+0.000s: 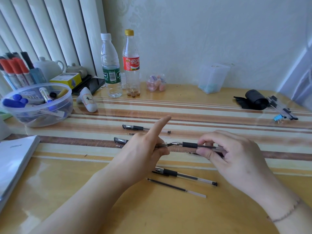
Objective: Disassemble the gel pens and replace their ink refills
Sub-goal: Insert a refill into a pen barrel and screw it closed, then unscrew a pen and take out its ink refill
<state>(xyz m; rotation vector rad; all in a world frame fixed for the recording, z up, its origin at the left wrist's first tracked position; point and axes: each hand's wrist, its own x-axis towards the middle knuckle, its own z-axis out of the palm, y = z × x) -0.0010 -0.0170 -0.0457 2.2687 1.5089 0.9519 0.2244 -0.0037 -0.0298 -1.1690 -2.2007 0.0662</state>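
Right hand (236, 159) pinches the clear plastic barrel of a gel pen with a black rubber grip (194, 145), held roughly level above the yellow striped worktop (202, 105), metal tip pointing left. Left hand (145, 154) grips a small clear pen cap (163, 145) between thumb and middle fingers, index finger sticking out straight; cap mouth sits right at the pen tip, touching or nearly so, can't tell which.

On the worktop below the hands: one uncapped clear gel pen (185, 176), and just in front of it a loose black ink refill (175, 187). Two capped gel pens lie behind the left hand, far one (145, 128) fully visible, near one (120, 140) mostly hidden by the hand.

Far left: clear plastic bowl of markers (36, 105). Back edge: two plastic bottles (121, 65).
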